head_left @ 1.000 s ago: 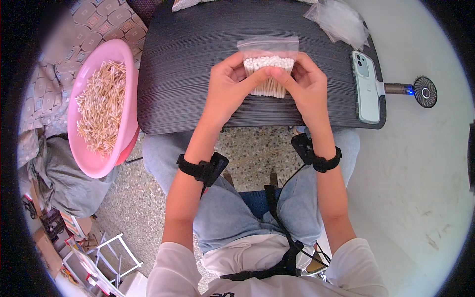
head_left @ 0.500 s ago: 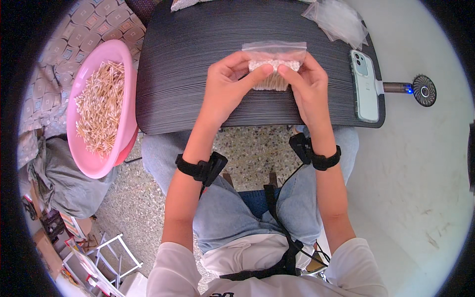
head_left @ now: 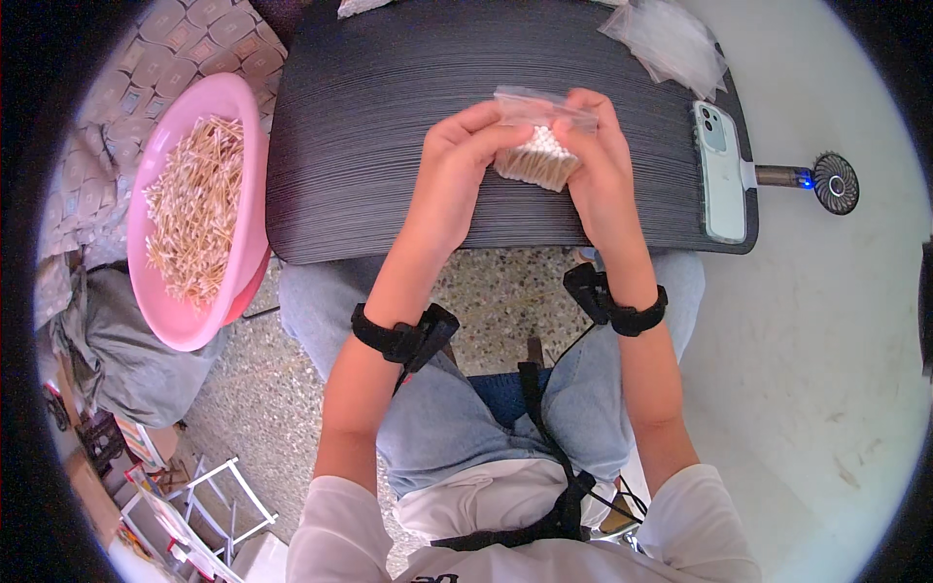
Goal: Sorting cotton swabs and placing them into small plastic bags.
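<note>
Between my two hands is a clear zip bag (head_left: pixel 536 167) packed with cotton swabs, their white tips bunched under the bag's top strip. My left hand (head_left: pixel 465 146) is closed on the bag's left side, thumb pressing at its upper part. Gripping the right side is my right hand (head_left: pixel 595 144), with its thumb near the zip strip and its fingers behind the plastic. The bag is held above the near part of the black table (head_left: pixel 389 126) and tilts down to the right. Fingers behind the bag are partly hidden.
A pink basin (head_left: pixel 155 209) of loose cotton swabs (head_left: pixel 199 214) stands left of the table. At the table's right lie a phone (head_left: pixel 721 175) and a stack of clear bags (head_left: pixel 671 44); a small fan (head_left: pixel 834 183) sticks out beside them. A filled bag (head_left: pixel 362 6) shows at the far edge.
The bag has turned clockwise from nearly level to a tilt. My left hand has shifted right, and both thumbs have moved from the swab tips toward the bag's upper edges.
</note>
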`<state>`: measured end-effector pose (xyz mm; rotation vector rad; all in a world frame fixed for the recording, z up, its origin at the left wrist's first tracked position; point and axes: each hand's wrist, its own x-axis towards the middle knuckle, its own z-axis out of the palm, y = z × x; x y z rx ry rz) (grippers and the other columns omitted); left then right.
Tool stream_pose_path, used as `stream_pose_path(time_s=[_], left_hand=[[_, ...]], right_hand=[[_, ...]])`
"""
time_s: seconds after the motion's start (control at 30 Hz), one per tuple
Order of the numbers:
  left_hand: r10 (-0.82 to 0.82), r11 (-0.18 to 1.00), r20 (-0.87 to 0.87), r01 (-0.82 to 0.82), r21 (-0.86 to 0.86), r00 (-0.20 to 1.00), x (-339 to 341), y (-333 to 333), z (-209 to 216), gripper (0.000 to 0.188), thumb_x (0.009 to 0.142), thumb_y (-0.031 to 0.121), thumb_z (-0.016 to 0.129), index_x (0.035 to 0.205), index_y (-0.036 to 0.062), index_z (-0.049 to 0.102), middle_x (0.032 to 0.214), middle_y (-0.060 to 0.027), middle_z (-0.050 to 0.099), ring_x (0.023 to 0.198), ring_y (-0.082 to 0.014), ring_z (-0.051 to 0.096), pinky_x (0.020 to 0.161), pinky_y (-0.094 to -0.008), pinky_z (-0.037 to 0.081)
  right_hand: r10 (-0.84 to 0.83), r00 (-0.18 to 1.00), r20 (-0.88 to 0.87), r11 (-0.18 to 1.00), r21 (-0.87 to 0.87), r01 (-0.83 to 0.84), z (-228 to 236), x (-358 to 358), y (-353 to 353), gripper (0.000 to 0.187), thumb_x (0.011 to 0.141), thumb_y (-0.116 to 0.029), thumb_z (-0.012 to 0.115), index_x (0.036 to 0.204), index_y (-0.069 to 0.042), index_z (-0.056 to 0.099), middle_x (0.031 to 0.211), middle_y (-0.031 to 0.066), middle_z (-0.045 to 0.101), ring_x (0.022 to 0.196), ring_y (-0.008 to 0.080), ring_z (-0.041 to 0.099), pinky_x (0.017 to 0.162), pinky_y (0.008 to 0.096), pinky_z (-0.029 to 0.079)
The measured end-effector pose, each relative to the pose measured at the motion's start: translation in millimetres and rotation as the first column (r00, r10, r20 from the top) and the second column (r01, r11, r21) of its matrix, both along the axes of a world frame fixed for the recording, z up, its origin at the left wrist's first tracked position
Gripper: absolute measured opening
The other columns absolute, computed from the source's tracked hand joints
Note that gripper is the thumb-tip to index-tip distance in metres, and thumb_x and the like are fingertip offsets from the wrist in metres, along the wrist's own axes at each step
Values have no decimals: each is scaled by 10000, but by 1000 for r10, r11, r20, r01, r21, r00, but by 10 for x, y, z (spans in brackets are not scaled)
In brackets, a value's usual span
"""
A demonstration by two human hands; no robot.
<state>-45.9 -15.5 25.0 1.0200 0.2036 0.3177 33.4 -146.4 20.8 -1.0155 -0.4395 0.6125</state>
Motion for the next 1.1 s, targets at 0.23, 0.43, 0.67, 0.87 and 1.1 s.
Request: stream_pose_path(time_s=[0.23, 0.43, 0.67, 0.87, 1.1], left_hand=[[67, 993, -31, -64, 102, 997, -20, -21, 31, 291, 933, 185, 630, 1134, -22, 673, 1001, -27, 700, 880, -63, 613, 784, -208, 461], [-8, 999, -60, 10, 44, 998, -13, 51, -13, 301, 956, 172, 619, 1156, -52, 630, 1114, -88, 685, 1012, -133, 641, 896, -271, 486], [150, 964, 36, -154, 215, 988, -31, -31, -57, 248, 955, 198, 646, 1049, -24, 703, 970, -27, 696, 860, -53, 597, 737, -211, 472], [254, 867, 24, -238, 438, 967, -37, -17, -23, 287, 980, 248, 618, 953, -15, 727, 837, -27, 707, 730, -53, 608, 671, -202, 480], [227, 914, -41, -198, 355, 973, -15, 3, -37, 305, 977, 248, 624, 832, -6, 710, 752, -14, 681, 666, -36, 586, 599, -195, 453]], right_hand=[[-70, 996, 56, 996, -47, 73, 15, 3, 29, 264, 967, -162, 592, 1182, -12, 562, 1085, 50, 624, 990, 98, 588, 856, 251, 473], [7, 994, -106, 1000, 7, -7, 74, 59, 2, 300, 968, -201, 603, 1191, 0, 580, 1110, 62, 637, 1018, 122, 608, 873, 274, 490], [-78, 996, -51, 997, -25, 77, 10, 37, -32, 215, 938, -173, 669, 1043, 13, 694, 974, 53, 683, 918, 97, 617, 822, 251, 476], [-195, 923, 331, 945, -189, 268, 34, 37, -55, 188, 940, -148, 664, 939, 31, 721, 903, 41, 696, 832, 73, 607, 775, 220, 460], [-188, 925, 331, 938, -219, 269, 41, 29, -57, 217, 924, -187, 696, 910, 27, 728, 799, -1, 634, 737, 45, 553, 680, 205, 437]])
